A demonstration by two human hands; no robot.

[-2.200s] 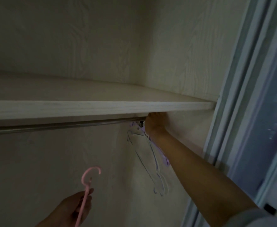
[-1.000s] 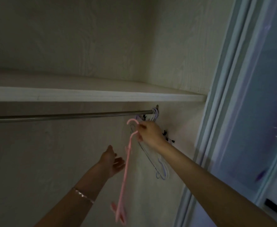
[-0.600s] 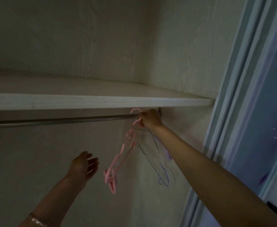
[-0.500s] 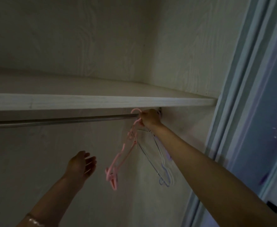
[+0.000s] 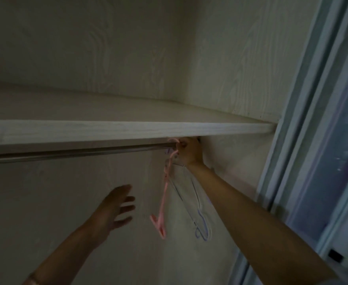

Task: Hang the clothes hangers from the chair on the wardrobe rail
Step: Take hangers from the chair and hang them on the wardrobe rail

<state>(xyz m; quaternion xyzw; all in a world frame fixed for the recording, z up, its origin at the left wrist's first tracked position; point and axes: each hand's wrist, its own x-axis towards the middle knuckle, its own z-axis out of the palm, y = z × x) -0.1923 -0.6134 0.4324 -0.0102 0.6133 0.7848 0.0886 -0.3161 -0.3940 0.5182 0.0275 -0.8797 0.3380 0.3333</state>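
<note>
Beneath the wardrobe shelf (image 5: 127,130), a person's right hand (image 5: 188,152) grips the neck of a pink clip hanger (image 5: 166,188), its fingers (image 5: 181,149) curled round the plastic where the hook meets the metal rail (image 5: 76,152). The hook appears to sit over the rail, though the grip is not yet released. Just below those fingers, a few pale hangers (image 5: 200,214) already hang at the rail's right end. The left hand (image 5: 115,210), lower and to their left, is spread wide and holds nothing. With the chair out of view, the number of hangers left cannot be told.
</note>
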